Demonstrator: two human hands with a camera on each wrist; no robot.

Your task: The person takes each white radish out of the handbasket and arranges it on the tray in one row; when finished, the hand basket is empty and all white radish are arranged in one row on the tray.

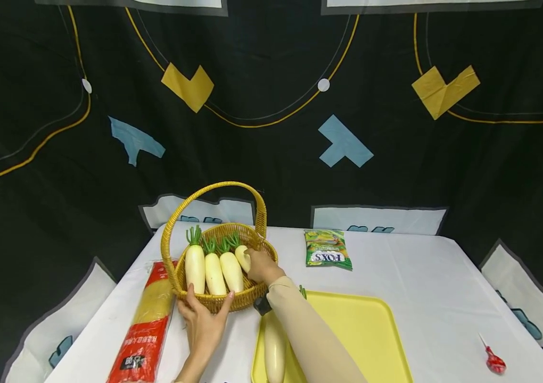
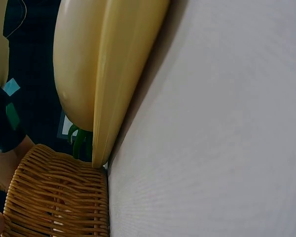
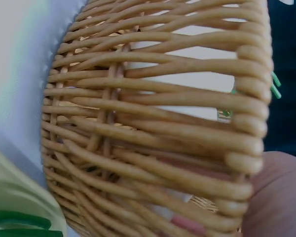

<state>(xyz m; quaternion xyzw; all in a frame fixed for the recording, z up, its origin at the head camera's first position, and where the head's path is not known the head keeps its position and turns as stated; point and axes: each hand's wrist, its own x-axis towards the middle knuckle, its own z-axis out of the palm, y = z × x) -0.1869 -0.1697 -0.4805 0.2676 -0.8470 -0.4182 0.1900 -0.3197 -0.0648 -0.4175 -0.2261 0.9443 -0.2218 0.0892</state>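
Note:
Several white radishes (image 1: 195, 270) with green tops lie side by side in a yellow wicker basket (image 1: 225, 305) with a tall hooped handle. My right hand (image 1: 263, 266) reaches over the right rim and pinches the rightmost white radish (image 1: 241, 256). In the right wrist view, that hand (image 3: 281, 195) passes over the rim, and the woven wall (image 3: 153, 98) hides its fingers. At the front, my left hand (image 1: 204, 325) holds the near rim, thumb and fingers spread apart. One more white radish (image 1: 274, 351) lies in the yellow tray (image 1: 360, 335), partly beneath my right forearm.
Left of the basket lies a long red and yellow packet (image 1: 144, 324). A green candy bag (image 1: 327, 249) sits at the back of the white table, behind the tray. On the far right is a red-wrapped lollipop (image 1: 495, 361). A dark curtain (image 1: 271, 175) hangs behind.

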